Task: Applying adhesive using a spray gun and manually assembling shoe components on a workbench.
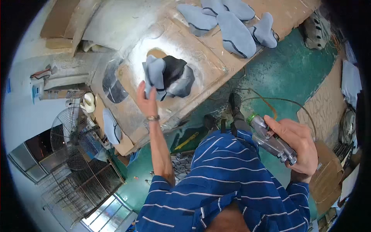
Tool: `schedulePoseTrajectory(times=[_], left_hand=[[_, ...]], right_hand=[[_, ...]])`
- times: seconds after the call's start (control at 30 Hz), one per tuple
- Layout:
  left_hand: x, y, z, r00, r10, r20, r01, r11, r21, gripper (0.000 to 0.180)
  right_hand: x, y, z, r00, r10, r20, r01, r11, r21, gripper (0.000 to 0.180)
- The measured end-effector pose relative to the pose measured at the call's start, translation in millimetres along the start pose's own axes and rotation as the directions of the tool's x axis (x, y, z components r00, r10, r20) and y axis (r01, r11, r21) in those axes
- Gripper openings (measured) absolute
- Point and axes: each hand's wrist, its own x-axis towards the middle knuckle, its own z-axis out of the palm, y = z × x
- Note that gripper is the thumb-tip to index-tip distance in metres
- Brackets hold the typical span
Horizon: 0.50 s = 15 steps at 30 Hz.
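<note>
1. Far left, beyond the counter's (201, 83) left corner, I see a wire-guarded fan (71, 137) standing on the green floor (293, 69), with a wire rack (83, 181) below it. A single grey shoe piece (110, 127) lies on the cardboard by the counter's near-left corner.

2. My left hand (146, 101) reaches out to the counter's middle, fingers closed in a pinch on the lower left edge of a grey-and-black shoe upper (168, 77). The upper sits on a whitened, overspray-coated cardboard sheet (193, 46), just in from the near edge.

3. The grip is only on one flap, so in my judgement the upper could fold or slip if lifted, and the limp piece may flop onto the coated patch and pick up residue.

4. Toward the counter's far right corner, a batch of grey shoe pieces (232, 23) lies overlapping, well apart from the held upper.

5. My right hand (299, 145) is wrapped shut around a metal spray gun (270, 139), held off the counter above the floor, nozzle with its green ring pointing toward the counter. A hose (282, 101) trails from it across the floor.

6. Risk as I judge it: the left fingers sit right beside where the spray would land, so they could get coated; the hose could snag on the feet below.

7. Containers: I can make out none with visible contents; a cardboard box (328, 170) stands at the right, and I cannot tell what it holds.
</note>
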Motion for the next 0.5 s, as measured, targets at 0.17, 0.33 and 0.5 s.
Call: schedulePoseTrajectory(times=[0.17, 0.33, 0.5], left_hand=[[53, 50, -25, 0.933, -0.289, 0.214, 0.344, 0.893, -0.291, 0.052], [45, 48, -34, 0.962, -0.221, 0.158, 0.263, 0.905, -0.335, 0.05], [25, 23, -44, 0.969, -0.24, 0.064, 0.244, 0.879, -0.409, 0.055]], right_hand=[[1, 2, -3, 0.999, 0.036, 0.002, -0.036, 0.999, -0.024, 0.067], [4, 6, 0, 0.998, 0.066, 0.019, -0.066, 0.997, -0.041, 0.067], [57, 65, 34, 0.999, 0.026, 0.019, -0.024, 0.996, -0.089, 0.069]])
